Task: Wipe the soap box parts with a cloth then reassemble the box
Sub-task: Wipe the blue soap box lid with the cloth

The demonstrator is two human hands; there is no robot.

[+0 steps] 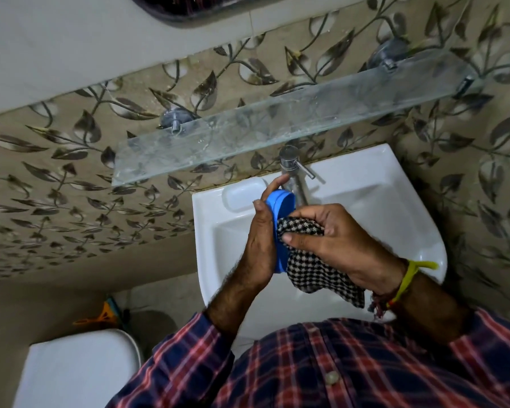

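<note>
Wiping under way, reassembly not begun
Our left hand [258, 245] grips the blue part [281, 222]; our right hand [333, 240] pinches the cloth [312, 269] against it. No other parts are visible.

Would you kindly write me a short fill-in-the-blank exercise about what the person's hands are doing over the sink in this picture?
1. The left hand holds a soap box part whose colour is ____.
2. The right hand presses a ____ cloth against that part.
3. Both hands are above the white ____, in front of the tap.
4. On the wall above the tap hangs a shelf made of ____.

Missing words: blue; checked; sink; glass
</note>
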